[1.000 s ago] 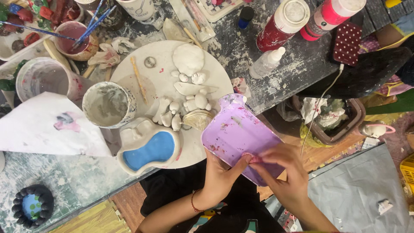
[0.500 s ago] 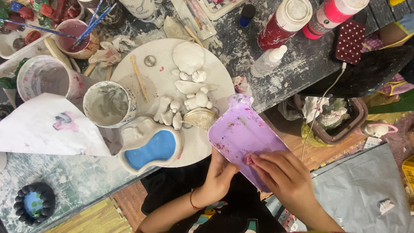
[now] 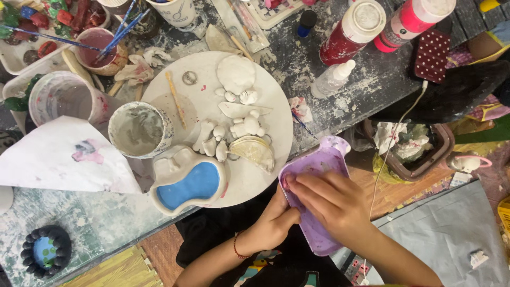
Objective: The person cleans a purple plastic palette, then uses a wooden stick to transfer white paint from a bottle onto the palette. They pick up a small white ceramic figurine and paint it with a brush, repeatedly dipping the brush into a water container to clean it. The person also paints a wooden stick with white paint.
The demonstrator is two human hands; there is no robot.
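Observation:
A purple tray-shaped piece (image 3: pixel 319 165) is held just past the table's near edge, above my lap. My left hand (image 3: pixel 273 223) grips its lower left side from beneath. My right hand (image 3: pixel 332 204) lies flat across the piece's inside, with its fingertips pressed near the left rim. Left of them, a round white plate (image 3: pixel 196 103) carries several small white figures (image 3: pixel 234 127), a white disc (image 3: pixel 236 73) and a wooden stick (image 3: pixel 175 98). A blue-filled white mould (image 3: pixel 188 183) sits at the plate's near edge.
A paint-stained cup (image 3: pixel 141 130) stands on the plate's left side. Red and pink paint bottles (image 3: pixel 361 26) and a small squeeze bottle (image 3: pixel 332 79) are at the back right. A brown bin with crumpled tissue (image 3: pixel 409 143) stands to the right, a white paper sheet (image 3: pixel 64 157) to the left.
The purple piece has tilted and swung toward me. My right hand has slid from its lower edge up across its inside toward the left rim.

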